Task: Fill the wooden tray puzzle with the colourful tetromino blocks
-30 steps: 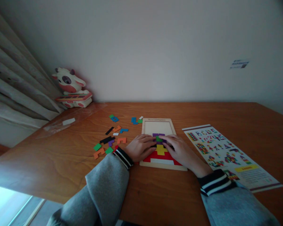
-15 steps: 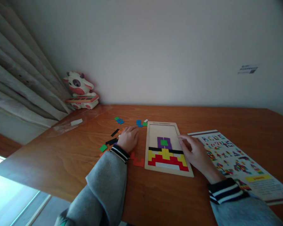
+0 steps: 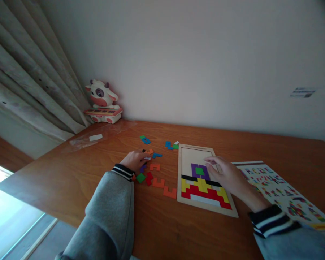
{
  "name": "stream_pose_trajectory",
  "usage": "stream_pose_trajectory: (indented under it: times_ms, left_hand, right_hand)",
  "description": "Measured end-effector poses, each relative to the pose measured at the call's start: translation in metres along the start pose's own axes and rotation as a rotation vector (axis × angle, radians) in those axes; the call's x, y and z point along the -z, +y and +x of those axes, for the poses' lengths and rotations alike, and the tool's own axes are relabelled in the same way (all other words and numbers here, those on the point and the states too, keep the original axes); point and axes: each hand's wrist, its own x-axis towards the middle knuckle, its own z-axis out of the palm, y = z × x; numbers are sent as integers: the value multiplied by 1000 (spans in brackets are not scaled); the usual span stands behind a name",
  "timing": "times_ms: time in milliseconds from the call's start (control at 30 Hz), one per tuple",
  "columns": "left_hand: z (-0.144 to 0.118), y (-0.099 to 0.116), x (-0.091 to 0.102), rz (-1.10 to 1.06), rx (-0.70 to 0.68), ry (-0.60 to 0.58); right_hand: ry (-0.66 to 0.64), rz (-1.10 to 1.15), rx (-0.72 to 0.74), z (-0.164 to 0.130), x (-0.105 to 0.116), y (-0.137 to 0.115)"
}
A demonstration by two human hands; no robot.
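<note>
My left hand (image 3: pixel 135 160) rests low among loose puzzle pieces, fingers stretched out and a small white piece (image 3: pixel 147 158) at their tips. It covers some of the pieces. Beside it lie a blue piece (image 3: pixel 157 155), orange pieces (image 3: pixel 158 183), a green piece (image 3: pixel 141 178) and a red piece (image 3: pixel 149 178). My right hand (image 3: pixel 221 169) hovers over the right side of the wooden puzzle board (image 3: pixel 180 169), thumb and forefinger apart with nothing visible between them. Yellow, red, black and white pieces fill the board's lower part, with a purple-and-green block (image 3: pixel 200 171) above them.
A printed pattern sheet (image 3: pixel 281 191) lies right of the board, partly behind my right arm. Blue and green pieces (image 3: pixel 145 139) lie farther back on the wooden table (image 3: pixel 157 224). A toy cow keyboard (image 3: pixel 104 103) stands at the back left, near the curtain (image 3: pixel 29 72).
My left hand has shifted left across the loose pieces, uncovering orange, red and blue ones. My right hand stays by the board's right side. The whole view has turned slightly.
</note>
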Motion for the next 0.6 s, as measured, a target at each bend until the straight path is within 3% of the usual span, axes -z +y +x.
stream_pose_trajectory:
  times_ms: [267, 400, 600]
  left_hand:
    - [8, 12, -12, -82, 31, 59]
    - [10, 15, -18, -132, -7, 139]
    - [13, 12, -24, -190, -25, 313]
  right_hand:
    - [-160, -186, 82, 99, -60, -48]
    - [-160, -245, -19, 134, -83, -56]
    - [-150, -274, -217, 153, -91, -51]
